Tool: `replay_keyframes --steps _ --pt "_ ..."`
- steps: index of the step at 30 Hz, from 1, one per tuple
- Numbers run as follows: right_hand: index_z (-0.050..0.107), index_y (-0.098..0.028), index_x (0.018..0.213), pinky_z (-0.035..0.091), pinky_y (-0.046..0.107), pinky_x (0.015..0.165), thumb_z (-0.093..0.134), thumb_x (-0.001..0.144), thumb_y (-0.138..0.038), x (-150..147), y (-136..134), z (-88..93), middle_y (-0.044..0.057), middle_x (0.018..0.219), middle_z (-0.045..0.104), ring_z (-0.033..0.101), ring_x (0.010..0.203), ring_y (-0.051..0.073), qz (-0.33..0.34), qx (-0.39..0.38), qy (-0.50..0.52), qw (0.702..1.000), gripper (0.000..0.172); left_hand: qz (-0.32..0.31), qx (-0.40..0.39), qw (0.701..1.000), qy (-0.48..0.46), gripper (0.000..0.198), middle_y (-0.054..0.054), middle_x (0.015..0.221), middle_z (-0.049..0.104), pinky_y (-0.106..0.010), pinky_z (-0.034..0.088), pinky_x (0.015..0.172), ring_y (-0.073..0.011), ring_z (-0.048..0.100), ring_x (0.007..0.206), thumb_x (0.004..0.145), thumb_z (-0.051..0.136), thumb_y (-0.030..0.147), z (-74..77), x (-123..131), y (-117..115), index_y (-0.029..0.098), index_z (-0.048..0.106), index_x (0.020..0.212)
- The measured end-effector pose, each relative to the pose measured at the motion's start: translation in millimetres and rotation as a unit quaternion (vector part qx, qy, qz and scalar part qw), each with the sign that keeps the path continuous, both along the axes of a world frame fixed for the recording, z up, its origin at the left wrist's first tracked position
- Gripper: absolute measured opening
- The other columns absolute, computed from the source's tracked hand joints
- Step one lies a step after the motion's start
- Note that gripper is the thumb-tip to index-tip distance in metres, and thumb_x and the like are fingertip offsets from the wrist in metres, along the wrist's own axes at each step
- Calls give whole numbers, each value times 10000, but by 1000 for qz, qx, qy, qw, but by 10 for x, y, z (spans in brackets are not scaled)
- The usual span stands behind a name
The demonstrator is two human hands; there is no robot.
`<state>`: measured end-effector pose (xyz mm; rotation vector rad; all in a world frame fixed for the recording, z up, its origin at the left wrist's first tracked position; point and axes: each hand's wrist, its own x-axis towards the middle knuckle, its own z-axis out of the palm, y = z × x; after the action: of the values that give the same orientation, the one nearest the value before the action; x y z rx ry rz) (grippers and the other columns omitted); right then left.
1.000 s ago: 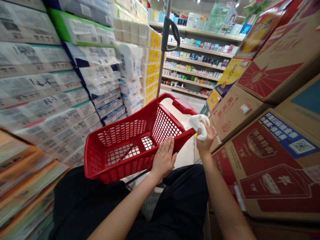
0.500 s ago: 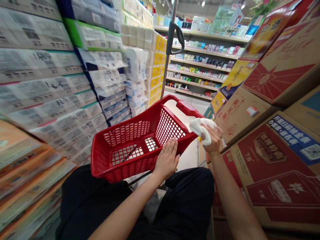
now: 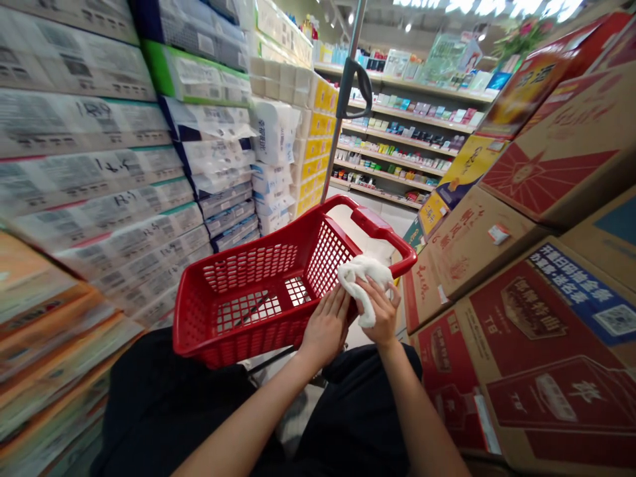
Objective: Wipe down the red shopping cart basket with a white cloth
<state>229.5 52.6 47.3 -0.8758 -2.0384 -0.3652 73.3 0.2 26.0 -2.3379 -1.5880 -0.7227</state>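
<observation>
Hands now together at the basket rim
My right hand [image 3: 381,311] grips the white cloth [image 3: 360,281], now just beside my left hand [image 3: 325,328], its open fingers resting on the red basket [image 3: 278,240].

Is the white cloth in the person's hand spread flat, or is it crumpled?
It is crumpled: the white cloth is bunched into uneven folds, gripped in the right hand, with no flat spread area visible.

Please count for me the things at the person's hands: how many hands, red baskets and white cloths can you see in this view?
Hands: 2 (left hand, right hand)
Red plastic shopping baskets: 1
Crumpled white cloths: 1
Total: 4
</observation>
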Motion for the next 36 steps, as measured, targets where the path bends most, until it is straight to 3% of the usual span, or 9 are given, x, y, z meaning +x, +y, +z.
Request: replay_keyframes --steps 3,7,10,13,18,23,28,31,36 --pt "676 -245 1108 234 440 1130 480 943 -255 506 363 197 40 1157 726 640 1163 235 10 21 -65 998 256 19 10 1000 6 695 -110 1617 185 -380 198 1218 -232 143 1500 913 404 227 -45 -7 -36 67 142 1537" --pt "674 -192 1104 304 479 1082 434 967 -314 896 768 443 100 1142 724 644 1142 263 -94 40 45 994 302 33 14 999 4 743 -102 1623 164 -375 195 1219 -217 135 1503 898 421 229 -102 15 -65 72 88 1544" --pt "665 -196 1140 341 493 1047 421 970 -314 746 761 449 117 1159 711 622 1170 282 -142 42 114 982 320 44 20 999 -7 757 -110 1618 175 -379 203 1218 -213 141 1502 900 431 243 -121 45 -67 72 74 1545" --pt "650 -213 1175 307 498 1069 438 965 -273 346 495 293 108 1201 695 565 1255 289 -154 27 132 979 304 43 25 999 -12 749 -109 1616 186 -383 211 1215 -215 150 1501 903 431 244 -126 54 -62 79 85 1546" --pt "619 -221 1208 244 446 1113 439 963 -207 -152 -1 6 72 1225 692 552 1280 254 -78 -5 83 993 305 34 27 999 -3 689 -105 1608 218 -383 228 1208 -215 164 1498 916 406 223 -123 13 -56 80 147 1539" --pt "644 -239 1155 216 430 1138 496 937 -218 307 199 135 41 1195 711 619 1198 230 16 25 -59 998 264 35 29 999 2 677 -93 1611 215 -375 215 1212 -216 161 1498 923 401 227 -118 -5 -55 89 156 1539" --pt "654 -193 1124 284 466 1092 475 953 -266 917 700 431 97 1173 714 645 1150 252 -93 48 49 993 258 35 24 999 -7 732 -98 1615 198 -382 226 1208 -217 168 1497 902 426 228 -110 29 -50 87 108 1545" --pt "648 -200 1160 313 475 1071 457 959 -291 802 688 428 109 1201 699 614 1193 265 -131 32 100 986 292 41 19 999 -13 747 -104 1614 199 -390 230 1206 -218 167 1497 892 437 226 -113 58 -54 86 103 1545" --pt "630 -216 1205 254 482 1104 440 970 -255 100 196 179 91 1238 682 551 1276 265 -154 -5 114 981 306 50 21 999 -7 713 -115 1611 200 -391 216 1209 -225 157 1498 903 417 220 -128 68 -59 66 130 1537"
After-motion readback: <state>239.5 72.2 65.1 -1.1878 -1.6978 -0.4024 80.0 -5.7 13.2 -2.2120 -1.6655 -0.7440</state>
